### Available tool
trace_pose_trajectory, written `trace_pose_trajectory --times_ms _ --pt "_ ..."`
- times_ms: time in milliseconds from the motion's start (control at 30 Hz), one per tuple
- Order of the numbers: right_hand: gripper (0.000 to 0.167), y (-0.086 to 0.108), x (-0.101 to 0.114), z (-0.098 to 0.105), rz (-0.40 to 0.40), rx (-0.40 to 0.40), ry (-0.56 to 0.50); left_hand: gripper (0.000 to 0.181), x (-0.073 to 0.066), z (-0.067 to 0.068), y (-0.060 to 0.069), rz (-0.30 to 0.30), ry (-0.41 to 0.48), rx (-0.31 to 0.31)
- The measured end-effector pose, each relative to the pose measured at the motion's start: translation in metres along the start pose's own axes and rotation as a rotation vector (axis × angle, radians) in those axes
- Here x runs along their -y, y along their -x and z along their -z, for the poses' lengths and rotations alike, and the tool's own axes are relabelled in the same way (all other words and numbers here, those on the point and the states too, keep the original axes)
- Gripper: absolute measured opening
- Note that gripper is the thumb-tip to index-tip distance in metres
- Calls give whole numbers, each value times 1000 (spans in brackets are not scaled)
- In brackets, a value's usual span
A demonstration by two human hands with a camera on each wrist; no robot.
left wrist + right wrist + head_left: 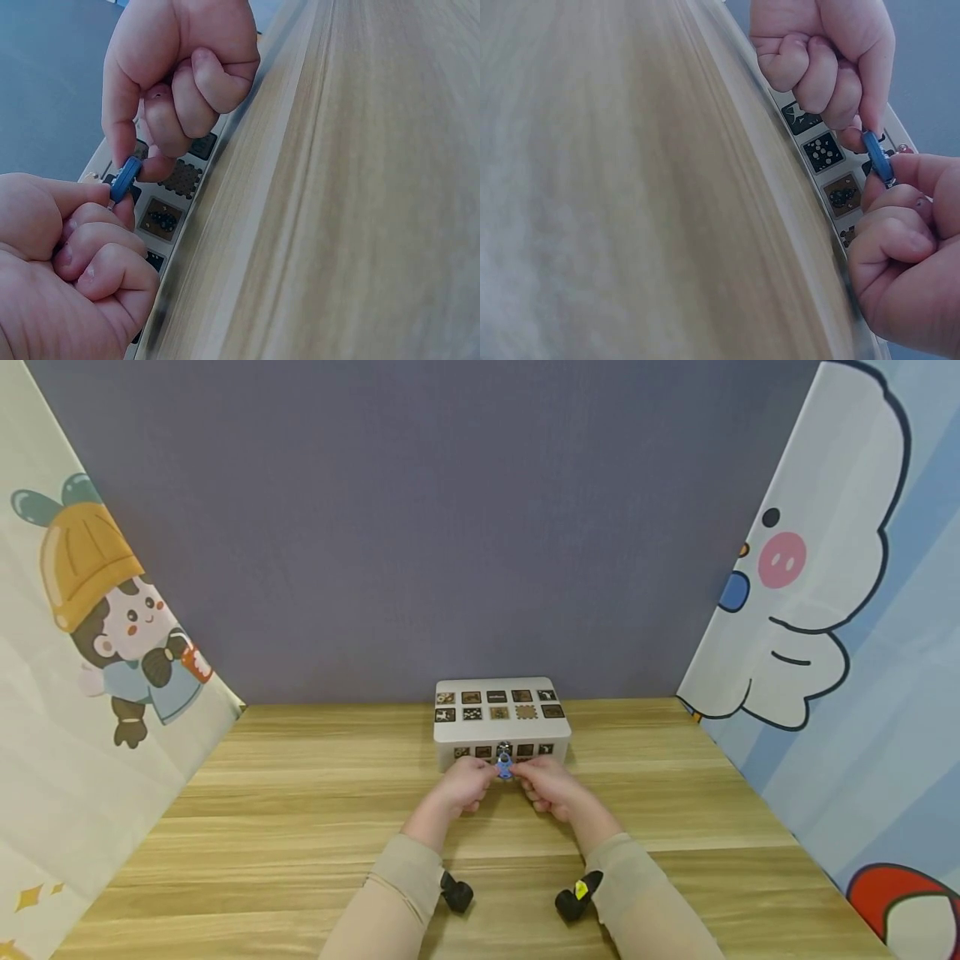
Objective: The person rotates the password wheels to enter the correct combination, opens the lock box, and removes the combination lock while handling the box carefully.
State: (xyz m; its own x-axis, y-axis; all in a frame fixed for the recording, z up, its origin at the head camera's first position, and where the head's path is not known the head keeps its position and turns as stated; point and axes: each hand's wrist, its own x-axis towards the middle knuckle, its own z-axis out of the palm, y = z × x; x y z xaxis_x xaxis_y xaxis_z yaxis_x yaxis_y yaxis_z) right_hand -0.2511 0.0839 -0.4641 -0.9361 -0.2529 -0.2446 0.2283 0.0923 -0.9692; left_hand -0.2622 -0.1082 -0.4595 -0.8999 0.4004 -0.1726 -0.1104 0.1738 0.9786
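A white box [480,731] with small dark square pictures on its lid and front stands at the back of the table. At the metal clasp [505,747] in the middle of its front is a small blue padlock [504,767]. My left hand [463,782] pinches one side of the padlock between thumb and forefinger. From the other side my right hand [555,787] pinches it the same way. Both wrist views show the padlock [126,178] edge-on between the fingertips, the other fingers curled in. Whether its shackle is locked cannot be told.
The wooden table [300,827] runs up to a grey panel [465,527] behind the box. Cartoon-printed walls [45,760] flank it left and right. Black wrist mounts [456,893] sit at both sleeves.
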Motion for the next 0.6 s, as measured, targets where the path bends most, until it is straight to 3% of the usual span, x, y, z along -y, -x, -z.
trace_pose_trajectory --times_ms 600 --pt "35 0 -1 0 -10 -21 29 32 1 0 0 0 -1 -8"
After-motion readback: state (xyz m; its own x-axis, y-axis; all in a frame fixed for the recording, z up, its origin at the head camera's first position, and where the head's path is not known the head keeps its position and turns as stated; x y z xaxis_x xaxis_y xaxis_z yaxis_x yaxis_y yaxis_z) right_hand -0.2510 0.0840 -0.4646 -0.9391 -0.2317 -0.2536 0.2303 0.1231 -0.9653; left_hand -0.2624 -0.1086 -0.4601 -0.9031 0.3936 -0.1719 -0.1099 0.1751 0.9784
